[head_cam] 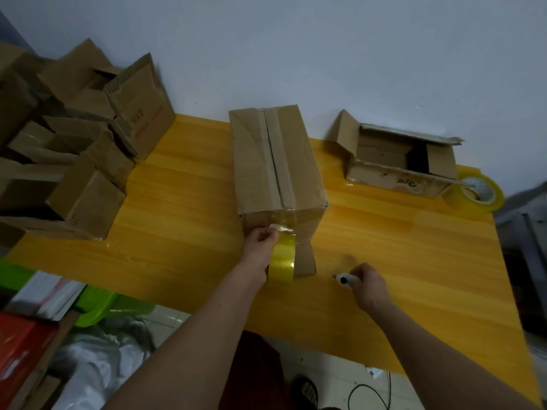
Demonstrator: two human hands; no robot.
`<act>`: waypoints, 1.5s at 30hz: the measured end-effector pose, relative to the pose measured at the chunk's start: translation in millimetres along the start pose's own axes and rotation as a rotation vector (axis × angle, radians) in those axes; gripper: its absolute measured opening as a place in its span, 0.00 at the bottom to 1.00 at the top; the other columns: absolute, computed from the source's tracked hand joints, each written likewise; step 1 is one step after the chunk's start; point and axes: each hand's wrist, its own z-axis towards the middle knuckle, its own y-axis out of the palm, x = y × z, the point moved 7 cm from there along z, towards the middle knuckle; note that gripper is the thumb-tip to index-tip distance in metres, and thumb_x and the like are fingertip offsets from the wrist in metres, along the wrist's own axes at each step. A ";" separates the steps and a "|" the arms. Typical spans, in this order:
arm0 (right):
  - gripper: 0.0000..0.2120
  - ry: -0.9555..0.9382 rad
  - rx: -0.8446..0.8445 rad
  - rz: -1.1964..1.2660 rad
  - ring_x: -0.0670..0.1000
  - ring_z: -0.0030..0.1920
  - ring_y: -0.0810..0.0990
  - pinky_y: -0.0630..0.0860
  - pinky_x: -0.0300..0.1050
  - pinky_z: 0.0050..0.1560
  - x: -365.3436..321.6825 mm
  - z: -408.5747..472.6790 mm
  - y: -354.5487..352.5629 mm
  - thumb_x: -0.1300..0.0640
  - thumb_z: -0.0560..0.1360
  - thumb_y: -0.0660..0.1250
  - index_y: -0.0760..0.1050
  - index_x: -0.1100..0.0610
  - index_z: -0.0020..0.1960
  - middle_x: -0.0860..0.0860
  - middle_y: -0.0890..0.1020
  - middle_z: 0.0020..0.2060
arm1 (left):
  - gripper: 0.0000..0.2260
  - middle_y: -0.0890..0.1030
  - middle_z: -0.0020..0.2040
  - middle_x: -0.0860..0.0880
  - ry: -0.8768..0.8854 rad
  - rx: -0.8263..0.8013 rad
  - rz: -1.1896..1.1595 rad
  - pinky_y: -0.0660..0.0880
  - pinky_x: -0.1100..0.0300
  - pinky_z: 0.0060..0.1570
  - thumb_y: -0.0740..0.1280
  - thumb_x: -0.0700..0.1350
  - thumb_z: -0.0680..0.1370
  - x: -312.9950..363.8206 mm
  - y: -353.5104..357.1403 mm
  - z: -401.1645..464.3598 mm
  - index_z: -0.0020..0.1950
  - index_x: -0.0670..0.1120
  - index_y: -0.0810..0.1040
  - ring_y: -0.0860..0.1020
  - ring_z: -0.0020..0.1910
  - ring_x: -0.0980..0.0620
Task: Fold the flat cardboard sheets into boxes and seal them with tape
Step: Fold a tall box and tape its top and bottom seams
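1. Right hand (368,287): nearest the viewer, low over the surface (183,199), fingers curled in a grip round a small cutter (344,280). The cutter tip points left, toward the tape, and is clear of it.
2. Left hand (262,242): fingers pinch the tape roll (282,258) at the near end of the box (276,170). The roll hangs against the near end face, with a short strip running up from it onto the cardboard.
3. Box: stands mid-surface, closed, long axis pointing away from the viewer. Tape lies along the centre seam of the top flaps and over the near edge.
4. Step in hand, as judged: sealing this box; the strip is laid and not yet severed from the roll.
5. Next move, as judged: bring the cutter to the strip just above the roll, keep the strip taut with the left hand, cut, then press the loose end flat on the end face.
6. Open box (399,164): farther right, flaps up, near the wall.
7. Spare roll (473,195): just beside the open box, at the right edge.
8. Finished boxes (74,161): piled far left.
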 end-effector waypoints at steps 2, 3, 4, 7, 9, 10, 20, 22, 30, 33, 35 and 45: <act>0.12 0.025 -0.006 0.026 0.59 0.51 0.76 0.72 0.47 0.43 3.3 -1.5 -1.3 0.63 0.80 0.60 0.71 0.65 0.62 0.63 0.76 0.59 | 0.04 0.78 0.59 0.43 0.000 0.004 0.007 0.71 0.39 0.63 0.68 0.45 0.79 0.4 -1.2 -1.3 0.45 0.51 0.75 0.75 0.60 0.40; 0.14 -0.026 0.053 0.024 0.61 0.57 0.75 0.72 0.49 0.49 -3.5 -3.6 -8.9 0.62 0.80 0.61 0.70 0.65 0.64 0.62 0.75 0.61 | 0.04 0.78 0.59 0.43 0.004 0.008 0.010 0.71 0.39 0.63 0.68 0.45 0.78 1.0 -1.6 -1.8 0.45 0.51 0.75 0.75 0.61 0.40; 0.15 -0.155 0.173 0.000 0.61 0.61 0.73 0.71 0.50 0.55 -18.3 -8.2 -21.8 0.62 0.78 0.63 0.71 0.65 0.64 0.62 0.74 0.62 | 0.04 0.78 0.59 0.43 0.009 0.012 0.010 0.71 0.39 0.63 0.68 0.45 0.78 1.6 -2.3 -2.4 0.45 0.51 0.75 0.75 0.61 0.39; 0.21 -0.742 0.485 -0.124 0.59 0.66 0.69 0.67 0.51 0.67 -103.4 -47.1 -54.3 0.57 0.75 0.68 0.71 0.62 0.66 0.59 0.72 0.62 | 0.03 0.78 0.59 0.42 0.016 0.018 0.005 0.72 0.39 0.62 0.67 0.44 0.79 2.9 -2.4 -4.2 0.46 0.49 0.75 0.75 0.61 0.39; 0.29 -0.966 0.435 -0.280 0.56 0.74 0.58 0.57 0.52 0.73 -159.0 -58.5 -50.6 0.48 0.75 0.65 0.64 0.54 0.73 0.55 0.65 0.72 | 0.02 0.78 0.60 0.41 0.029 0.013 -0.002 0.71 0.40 0.63 0.66 0.43 0.79 3.5 -0.7 -4.6 0.47 0.48 0.75 0.75 0.60 0.39; 0.32 -1.008 0.374 -0.408 0.55 0.76 0.51 0.51 0.54 0.75 -181.5 -56.4 -43.1 0.43 0.75 0.63 0.59 0.50 0.75 0.54 0.60 0.75 | 0.03 0.78 0.59 0.40 0.037 0.008 -0.014 0.71 0.41 0.63 0.66 0.43 0.79 3.9 0.1 -4.9 0.46 0.48 0.74 0.75 0.58 0.40; 0.39 -0.722 0.212 -0.631 0.58 0.75 0.50 0.66 0.59 0.67 -205.7 -18.8 -13.6 0.37 0.73 0.64 0.50 0.44 0.77 0.52 0.57 0.74 | 0.05 0.77 0.53 0.45 0.007 -0.006 0.000 0.72 0.45 0.58 0.66 0.42 0.79 -18.8 -36.5 -9.8 0.44 0.49 0.74 0.74 0.53 0.45; 0.38 -0.705 0.298 -0.602 0.57 0.71 0.57 0.68 0.57 0.63 -211.5 -19.3 -16.3 0.33 0.71 0.63 0.54 0.45 0.75 0.52 0.63 0.70 | 0.05 0.77 0.52 0.45 0.009 0.003 -0.009 0.72 0.46 0.56 0.67 0.41 0.79 -20.3 -42.8 -11.8 0.44 0.49 0.74 0.74 0.52 0.45; 0.38 -0.766 0.399 -0.552 0.58 0.68 0.62 0.64 0.56 0.67 -215.9 -41.3 -25.2 0.55 0.72 0.71 0.55 0.52 0.75 0.56 0.64 0.68 | 0.02 0.77 0.51 0.47 0.071 -0.111 -0.015 0.70 0.51 0.49 0.67 0.45 0.79 -5.8 -41.2 -22.9 0.46 0.50 0.75 0.74 0.50 0.47; 0.23 -1.003 0.424 -0.205 0.53 0.62 0.68 0.68 0.45 0.63 -198.0 -77.7 -34.9 0.61 0.73 0.68 0.70 0.57 0.67 0.55 0.72 0.60 | 0.02 0.77 0.49 0.48 0.104 -0.167 -0.019 0.70 0.52 0.48 0.66 0.44 0.79 -2.6 -32.7 -29.0 0.47 0.49 0.75 0.74 0.48 0.47; 0.15 -0.835 0.112 0.054 0.50 0.61 0.68 0.66 0.39 0.60 -176.3 -77.8 -25.6 0.59 0.76 0.67 0.74 0.55 0.63 0.51 0.73 0.57 | 0.02 0.77 0.47 0.48 0.133 -0.211 -0.019 0.71 0.54 0.43 0.66 0.44 0.79 -0.5 -25.0 -35.4 0.47 0.48 0.75 0.74 0.45 0.49; 0.10 -0.517 -0.180 0.476 0.52 0.48 0.78 0.74 0.47 0.51 -134.0 -83.4 -35.4 0.66 0.72 0.71 0.75 0.56 0.37 0.52 0.79 0.41 | 0.04 0.76 0.46 0.48 0.298 -0.239 0.146 0.69 0.58 0.36 0.68 0.43 0.78 11.1 0.2 -73.2 0.48 0.49 0.74 0.73 0.40 0.51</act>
